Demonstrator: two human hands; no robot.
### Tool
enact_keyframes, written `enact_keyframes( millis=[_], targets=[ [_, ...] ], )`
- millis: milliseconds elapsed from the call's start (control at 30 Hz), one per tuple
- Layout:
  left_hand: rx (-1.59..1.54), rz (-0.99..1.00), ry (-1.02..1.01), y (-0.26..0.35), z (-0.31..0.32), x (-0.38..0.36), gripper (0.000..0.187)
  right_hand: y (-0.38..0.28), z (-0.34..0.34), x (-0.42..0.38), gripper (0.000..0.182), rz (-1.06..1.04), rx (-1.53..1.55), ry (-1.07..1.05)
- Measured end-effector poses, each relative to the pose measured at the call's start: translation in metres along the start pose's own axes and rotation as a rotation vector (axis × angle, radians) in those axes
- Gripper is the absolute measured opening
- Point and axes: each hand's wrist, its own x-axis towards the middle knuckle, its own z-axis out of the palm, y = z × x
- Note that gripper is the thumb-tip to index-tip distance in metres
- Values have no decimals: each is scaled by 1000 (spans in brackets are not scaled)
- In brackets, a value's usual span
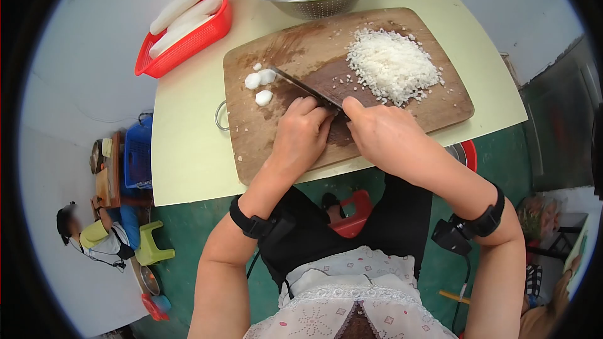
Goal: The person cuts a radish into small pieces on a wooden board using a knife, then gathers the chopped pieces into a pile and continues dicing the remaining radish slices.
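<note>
My right hand point(383, 132) is wrapped round the handle of a kitchen knife point(308, 88), whose dark blade slants up and left over the wooden cutting board point(440, 37). Close beside the blade, the curled fingers of my left hand point(300, 130) press down on the board; whatever they hold is hidden behind them and the knife. Several white cut pieces point(264, 97), like ends of a radish, lie by the blade's tip. On the right of the board is a heap of finely chopped white vegetable point(392, 66), with loose bits scattered around it.
A red plastic basket point(220, 28) of long white radishes point(180, 7) stands at the table's back left. Behind the board sits a metal colander point(314, 6). A metal ring point(221, 116) sticks out from the board's left edge. Another person point(103, 235) sits far left near a green stool point(152, 243).
</note>
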Motion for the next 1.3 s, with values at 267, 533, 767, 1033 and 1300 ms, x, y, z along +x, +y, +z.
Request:
enact_keyframes(
  millis=[267,533,767,1033,1300],
  targets=[
    [18,29,33,1,1,-3,10,12,-11,-3,16,64,48,-2],
    [11,18,39,0,1,-2,11,8,-11,-11,15,14,19,-10],
    [14,9,19,0,0,-1,10,11,-9,3,18,9,70,-55],
    [12,37,54,2,0,-3,9,14,0,4,17,122,173,38],
    [26,21,33,2,-1,-2,11,9,-8,-9,15,21,62,-11]
  ],
)
